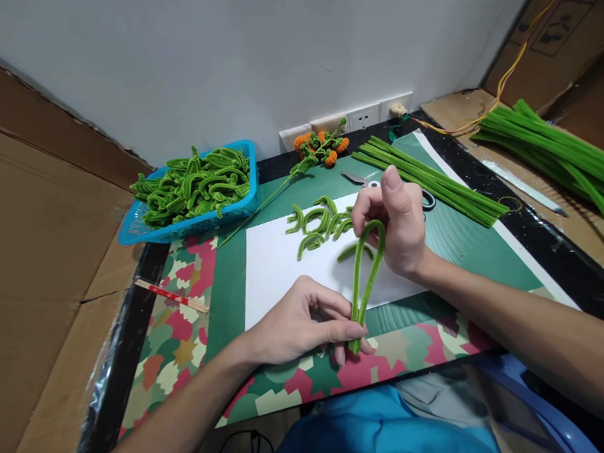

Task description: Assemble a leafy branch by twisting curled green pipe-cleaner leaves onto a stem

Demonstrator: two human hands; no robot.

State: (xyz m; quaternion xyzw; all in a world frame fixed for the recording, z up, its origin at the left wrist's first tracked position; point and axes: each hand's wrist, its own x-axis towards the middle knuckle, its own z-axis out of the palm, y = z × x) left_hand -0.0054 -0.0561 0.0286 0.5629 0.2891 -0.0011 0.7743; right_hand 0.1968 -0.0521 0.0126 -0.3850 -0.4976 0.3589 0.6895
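Observation:
A green fuzzy pipe cleaner (375, 270) is bent into a tall narrow loop above the front of the work mat. My left hand (306, 323) pinches its two ends together between thumb and fingers. At the loop's rounded top, my right hand (397, 229) has its fingers curled around the bend, with the thumb pointing up; the exact contact is partly hidden. Behind the hands, several short curled green pieces (312, 221) lie on a white sheet (268, 268). Scissors (354, 178) lie partly hidden behind my right hand.
A blue basket (253, 182) heaped with green curled pieces stands at left. An orange-and-green pipe-cleaner flower stem (323, 147) lies at the back. Straight green pipe cleaners (440, 187) and a larger bundle (554, 152) are on the right. Red-wrapped chopsticks (169, 296) and a white pen (523, 187) lie nearby.

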